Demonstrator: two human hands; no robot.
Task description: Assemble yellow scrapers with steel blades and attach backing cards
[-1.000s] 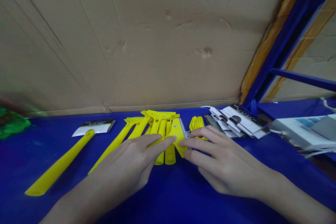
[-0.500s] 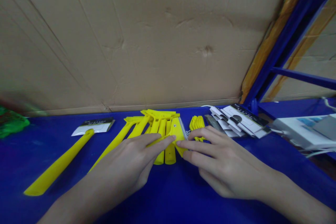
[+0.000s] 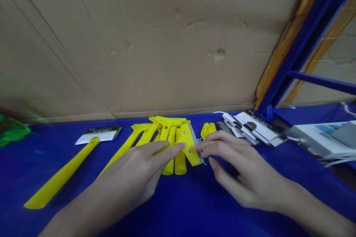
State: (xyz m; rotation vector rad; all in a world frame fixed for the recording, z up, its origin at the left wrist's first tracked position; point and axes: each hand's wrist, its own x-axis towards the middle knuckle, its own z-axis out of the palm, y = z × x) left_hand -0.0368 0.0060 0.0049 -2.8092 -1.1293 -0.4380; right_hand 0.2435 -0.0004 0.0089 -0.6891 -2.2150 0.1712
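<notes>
- Currently, left hand point(image 3: 140, 164) grips a yellow scraper point(image 3: 190, 142) showing 2 screws point(image 3: 190, 152).
- Right hand point(image 3: 244, 172): fingers loosely spread, fingertips at the scraper's blade edge.
- Cards point(image 3: 254, 127) lie on the tabletop point(image 3: 183, 207).

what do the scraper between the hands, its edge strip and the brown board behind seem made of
Scraper: probably plastic, smooth and evenly yellow. Edge strip: likely metal, from its thin grey sheen, though plastic is possible. Board: apparently cardboard, matte, judging by its creases and dents.
</notes>
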